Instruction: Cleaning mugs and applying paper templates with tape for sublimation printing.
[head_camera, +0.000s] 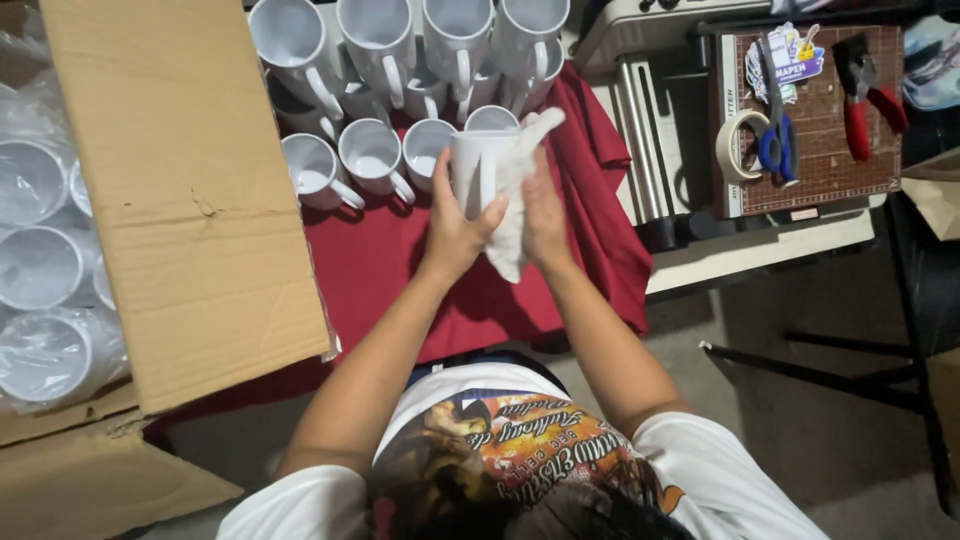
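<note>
Above the red cloth (400, 270) covering the surface, held up between both hands: a white mug (472, 165), upright, long axis vertical, mouth upward, handle turned toward the camera. Left hand (455, 225) wrapped around the lower left wall of the mug, fingers closed on it, thumb across the front. Right hand (545, 215) pressed against the right side, fingers closed on a white rag (515, 200) bunched between palm and mug, one corner of the rag poking up past the rim, another hanging below the hands. Mug squarely between the two palms, touching both; neither hand nearer than the other, left one carrying, right one with the rag against the wall. Just beyond, a row of empty white mugs (372, 155) standing mouth-up on the red cloth, and behind them a stacked batch of mugs (380, 35) lying tipped with handles forward. Off to the left, an open cardboard box (190, 200) with wrapped mugs (40, 265) inside. Off to the right, well apart, a cutting mat (830, 150) bearing a tape roll (738, 145), blue-handled scissors (775, 140) and red-handled pliers (865, 105).
</note>
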